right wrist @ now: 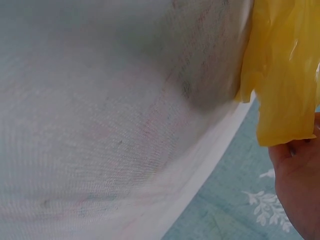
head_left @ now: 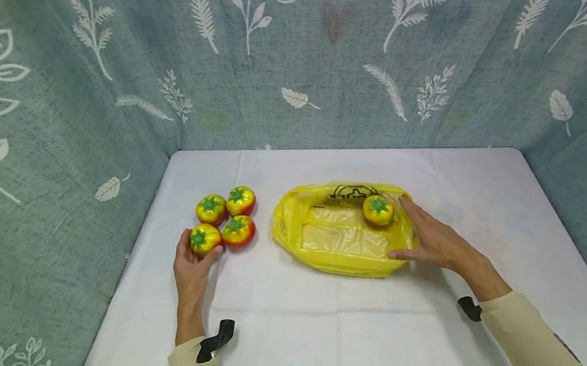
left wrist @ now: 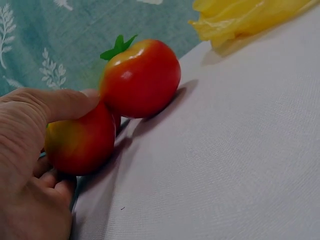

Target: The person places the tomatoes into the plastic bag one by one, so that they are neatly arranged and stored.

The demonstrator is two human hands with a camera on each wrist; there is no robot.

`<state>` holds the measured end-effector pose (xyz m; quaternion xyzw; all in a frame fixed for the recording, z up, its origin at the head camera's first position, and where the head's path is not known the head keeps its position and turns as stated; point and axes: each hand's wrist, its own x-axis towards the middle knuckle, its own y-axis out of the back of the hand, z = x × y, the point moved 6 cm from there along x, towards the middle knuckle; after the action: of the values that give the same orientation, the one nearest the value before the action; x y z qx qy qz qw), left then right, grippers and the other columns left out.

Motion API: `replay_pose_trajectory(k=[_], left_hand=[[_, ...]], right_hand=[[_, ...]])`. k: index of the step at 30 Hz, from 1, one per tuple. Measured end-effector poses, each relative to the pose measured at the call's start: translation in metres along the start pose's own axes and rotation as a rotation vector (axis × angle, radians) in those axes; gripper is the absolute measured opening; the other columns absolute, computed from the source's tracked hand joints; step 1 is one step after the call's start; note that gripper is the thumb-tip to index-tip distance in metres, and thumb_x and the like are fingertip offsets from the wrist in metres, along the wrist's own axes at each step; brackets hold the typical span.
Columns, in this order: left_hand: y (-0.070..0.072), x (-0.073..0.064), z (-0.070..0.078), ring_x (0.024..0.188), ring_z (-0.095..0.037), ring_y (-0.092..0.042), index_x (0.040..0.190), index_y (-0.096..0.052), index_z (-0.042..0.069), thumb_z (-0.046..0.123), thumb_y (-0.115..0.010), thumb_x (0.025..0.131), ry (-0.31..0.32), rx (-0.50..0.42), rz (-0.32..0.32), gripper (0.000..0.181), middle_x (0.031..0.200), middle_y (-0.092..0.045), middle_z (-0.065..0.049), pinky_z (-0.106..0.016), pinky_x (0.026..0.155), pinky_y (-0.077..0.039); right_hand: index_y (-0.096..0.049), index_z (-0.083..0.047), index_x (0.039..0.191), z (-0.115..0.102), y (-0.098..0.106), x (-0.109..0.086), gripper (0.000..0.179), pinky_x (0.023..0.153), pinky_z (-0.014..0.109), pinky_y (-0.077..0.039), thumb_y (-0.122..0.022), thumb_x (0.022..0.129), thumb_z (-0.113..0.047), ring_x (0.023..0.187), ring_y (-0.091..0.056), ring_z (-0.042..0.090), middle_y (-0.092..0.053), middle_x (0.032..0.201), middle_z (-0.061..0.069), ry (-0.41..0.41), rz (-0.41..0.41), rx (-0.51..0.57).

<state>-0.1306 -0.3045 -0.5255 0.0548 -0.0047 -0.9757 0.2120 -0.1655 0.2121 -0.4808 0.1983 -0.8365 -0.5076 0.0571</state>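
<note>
- Shows a yellow bag [head_left: 343, 234] lying on the bench [head_left: 309, 346], mouth gaping upward, dark print on the far wall.
- Holds one tomato [head_left: 378, 210] inside the bag, close to the right end, green leaves uppermost.
- Spreads the right grip [head_left: 431, 236] against the bag's right end, thumb toward the near side, fingers toward the far side, touching plastic.
- Groups four more tomatoes outside, left of the bag: a back-left tomato [head_left: 211, 210], a back-right tomato [head_left: 241, 200], a front-right tomato [head_left: 238, 232] and a front-left tomato [head_left: 206, 239].
- Pinches the front-left tomato between thumb and fingers of the left grip [head_left: 193, 275]; cannot tell whether lifted or resting.
- Covers the bench with white cloth [head_left: 283, 296], creased, faintly stained at right.
- Surrounds the far edge and both sides with blue-green curtain [head_left: 245, 123], printed with white leaves.
</note>
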Motion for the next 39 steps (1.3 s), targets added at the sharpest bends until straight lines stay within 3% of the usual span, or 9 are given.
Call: replay_pose_trajectory(k=[11,18,28,34,39], left_hand=[[0.001,0.000,0.000,0.151,-0.017,-0.025,0.161,-0.027,0.011,0.007,-0.076,0.091,0.004,0.072,0.030,0.086,0.165,-0.026,-0.006,-0.022,0.116,-0.027],[0.002,0.000,-0.001,0.150,-0.018,-0.027,0.160,-0.028,0.009,0.005,-0.077,0.090,-0.012,0.066,0.038,0.085,0.164,-0.028,-0.007,-0.021,0.116,-0.028],[0.010,0.000,0.000,0.149,-0.016,-0.028,0.161,-0.029,0.014,0.006,-0.077,0.090,0.019,0.051,0.078,0.086,0.165,-0.027,-0.005,-0.021,0.115,-0.028],[0.021,0.000,0.008,0.148,-0.016,-0.031,0.160,-0.031,0.012,0.002,-0.076,0.090,0.015,0.011,0.130,0.083,0.164,-0.030,-0.006,-0.019,0.114,-0.029],[0.024,0.002,0.024,0.147,-0.016,-0.032,0.159,-0.033,0.013,0.002,-0.075,0.090,-0.024,0.005,0.150,0.082,0.163,-0.032,-0.005,-0.019,0.113,-0.030]], right_hand=[[0.002,-0.016,0.164,0.001,0.000,-0.001,0.131,0.110,0.064,-0.035,-0.073,0.074,-0.075,0.147,-0.027,0.045,-0.012,0.167,0.018,0.011,0.012,0.002],[0.003,-0.016,0.164,0.001,0.000,0.000,0.131,0.110,0.064,-0.035,-0.074,0.075,-0.074,0.147,-0.026,0.044,-0.012,0.168,0.018,0.005,0.010,0.000],[0.003,-0.016,0.164,0.002,0.000,0.000,0.132,0.110,0.064,-0.035,-0.073,0.074,-0.076,0.147,-0.026,0.044,-0.011,0.168,0.017,0.000,0.009,-0.005],[0.004,-0.016,0.164,0.001,0.000,0.000,0.132,0.111,0.063,-0.034,-0.073,0.074,-0.076,0.148,-0.025,0.044,-0.011,0.168,0.017,-0.006,0.004,-0.002],[0.002,-0.014,0.164,0.001,0.001,0.000,0.132,0.111,0.064,-0.034,-0.072,0.074,-0.076,0.147,-0.026,0.044,-0.011,0.168,0.017,-0.003,0.008,-0.002]])
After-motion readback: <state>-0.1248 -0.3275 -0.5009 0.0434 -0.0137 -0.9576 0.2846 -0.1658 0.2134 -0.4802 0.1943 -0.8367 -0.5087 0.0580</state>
